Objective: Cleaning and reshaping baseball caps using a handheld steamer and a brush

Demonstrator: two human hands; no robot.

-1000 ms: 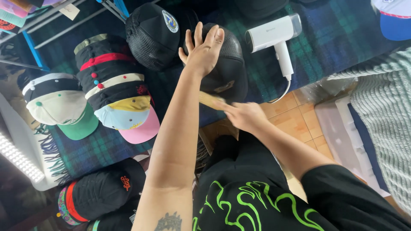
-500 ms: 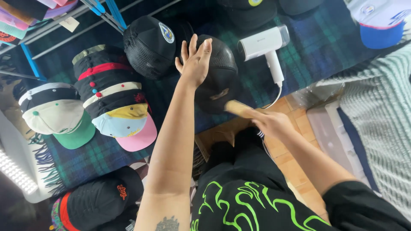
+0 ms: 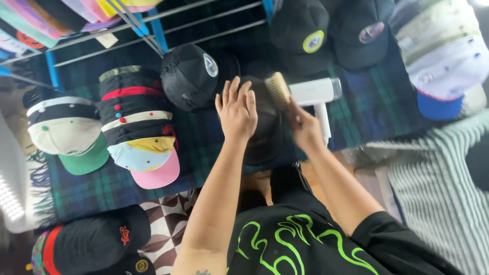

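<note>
My left hand (image 3: 237,110) lies flat, fingers spread, on a black cap (image 3: 265,133) that rests on the dark plaid cloth (image 3: 204,147). My right hand (image 3: 304,125) grips a wooden brush (image 3: 278,89) with pale bristles, held over the far side of the same cap. Most of the cap is hidden under my two hands.
A white hand-held steamer (image 3: 318,98) lies just right of the brush. Stacks of caps (image 3: 132,127) sit at the left, and a black mesh cap (image 3: 192,76) lies behind my left hand. More caps (image 3: 443,56) lie at the far right, black caps (image 3: 91,242) at the bottom left. A blue metal rack (image 3: 153,30) stands behind.
My right hand has risen with the brush from below the table's edge up onto the black cap. My left hand stayed on the cap. The view has shifted.
</note>
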